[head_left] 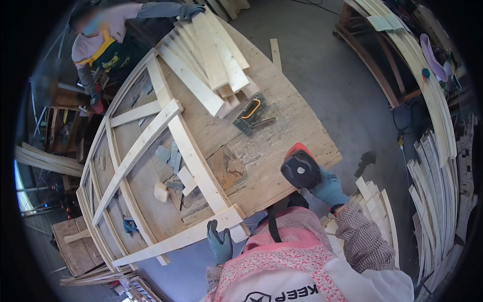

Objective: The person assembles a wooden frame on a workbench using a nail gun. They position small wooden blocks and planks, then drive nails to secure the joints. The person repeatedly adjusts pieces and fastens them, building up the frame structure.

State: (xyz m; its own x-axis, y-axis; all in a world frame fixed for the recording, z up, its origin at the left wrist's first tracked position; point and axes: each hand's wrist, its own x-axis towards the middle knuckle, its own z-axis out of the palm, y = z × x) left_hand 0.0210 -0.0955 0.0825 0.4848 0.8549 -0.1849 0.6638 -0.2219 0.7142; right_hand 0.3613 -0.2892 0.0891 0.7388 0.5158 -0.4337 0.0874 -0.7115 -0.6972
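Note:
My right hand (328, 190), in a blue-grey glove, is closed round a red and black power tool that looks like a nail gun (301, 168), over the near right edge of the worktable. My left hand (220, 242), also gloved, has its thumb and fingers apart. Its fingertips are at the front board (181, 238) of a curved wooden frame (135, 153), near the board's right end; whether they press on it I cannot tell. The frame, built of pale slats with crosspieces and a diagonal, lies across the left of the wooden worktable (282, 131).
Loose pale boards (204, 60) are piled on the table's far side, beside a dark green object with an orange handle (249, 113). Grey strips and wood offcuts (173, 158) lie inside the frame. Another person (110, 45) stands far left. Wood strips (435, 201) are stacked at right.

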